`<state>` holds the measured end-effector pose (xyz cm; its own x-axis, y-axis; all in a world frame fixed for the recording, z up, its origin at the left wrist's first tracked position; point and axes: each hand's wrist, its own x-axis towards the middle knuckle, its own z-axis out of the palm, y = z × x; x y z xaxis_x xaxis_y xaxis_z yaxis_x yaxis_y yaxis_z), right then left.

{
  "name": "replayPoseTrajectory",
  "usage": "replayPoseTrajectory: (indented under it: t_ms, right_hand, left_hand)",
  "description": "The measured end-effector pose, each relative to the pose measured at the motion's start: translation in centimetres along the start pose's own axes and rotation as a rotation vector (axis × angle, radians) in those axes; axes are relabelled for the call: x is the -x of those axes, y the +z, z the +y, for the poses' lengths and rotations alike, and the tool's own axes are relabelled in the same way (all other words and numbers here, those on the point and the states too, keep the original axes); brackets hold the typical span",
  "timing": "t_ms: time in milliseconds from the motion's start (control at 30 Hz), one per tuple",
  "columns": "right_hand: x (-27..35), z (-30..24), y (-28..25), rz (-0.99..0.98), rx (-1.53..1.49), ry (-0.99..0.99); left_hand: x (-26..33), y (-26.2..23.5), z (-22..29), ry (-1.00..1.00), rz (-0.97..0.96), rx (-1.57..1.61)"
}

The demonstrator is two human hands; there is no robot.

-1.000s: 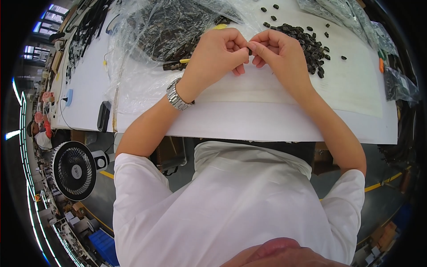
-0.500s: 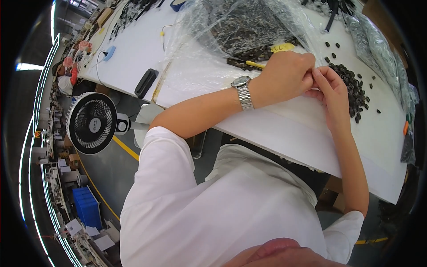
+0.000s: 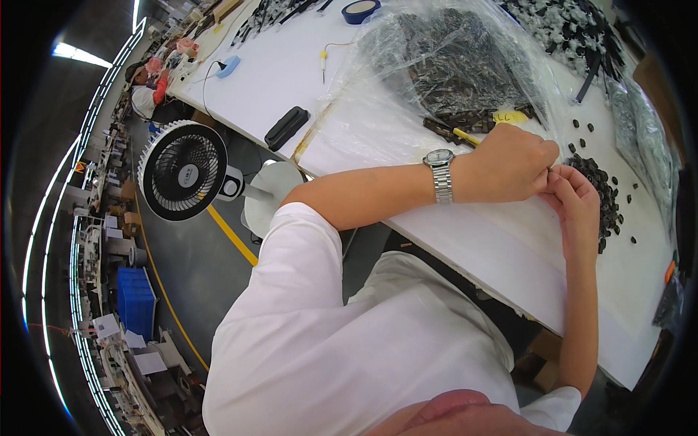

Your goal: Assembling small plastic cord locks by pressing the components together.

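My left hand [image 3: 509, 163], with a metal watch [image 3: 439, 175] on its wrist, rests on the white table [image 3: 502, 254] with its fingers curled. My right hand [image 3: 578, 200] meets it fingertip to fingertip, and both pinch a small dark part that is mostly hidden between them. A heap of small black parts [image 3: 600, 190] lies just right of my hands. Beyond my left hand lies a clear plastic bag [image 3: 451, 69] full of dark pieces, with a yellow-tipped tool [image 3: 465, 136] at its edge.
A black flat case [image 3: 286, 128], a small screwdriver [image 3: 323, 64], a blue tape roll [image 3: 361, 10] and a light blue object [image 3: 227, 67] lie on the table's left part. A standing fan [image 3: 185, 171] is on the floor to the left, with blue crates [image 3: 136, 301] below it. Another person [image 3: 149, 94] sits far left.
The view has swung left and tilted, so the table now runs diagonally. My hands stay together at the black parts heap, still pinching.
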<state>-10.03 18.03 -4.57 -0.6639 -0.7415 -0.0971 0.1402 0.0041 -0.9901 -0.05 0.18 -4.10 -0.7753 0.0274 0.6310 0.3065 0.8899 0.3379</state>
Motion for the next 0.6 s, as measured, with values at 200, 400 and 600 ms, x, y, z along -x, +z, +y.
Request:
replayPoseTrajectory:
  t_ms: [200, 400, 600]
  right_hand:
    - [0.6, -0.9, -0.7, -0.097, 0.027, 0.014]
    - [1.8, -3.3, -0.3, -0.172, 0.164, 0.008]
    - [2.1, -2.8, 0.4, -0.122, 0.25, -0.055]
  left_hand:
    - [-0.7, -2.2, -1.0, -0.308, -0.31, 0.619]
    - [-1.0, -3.1, -1.4, -0.46, -0.518, 1.021]
    - [-0.6, -1.9, -1.8, -0.519, -0.574, 1.292]
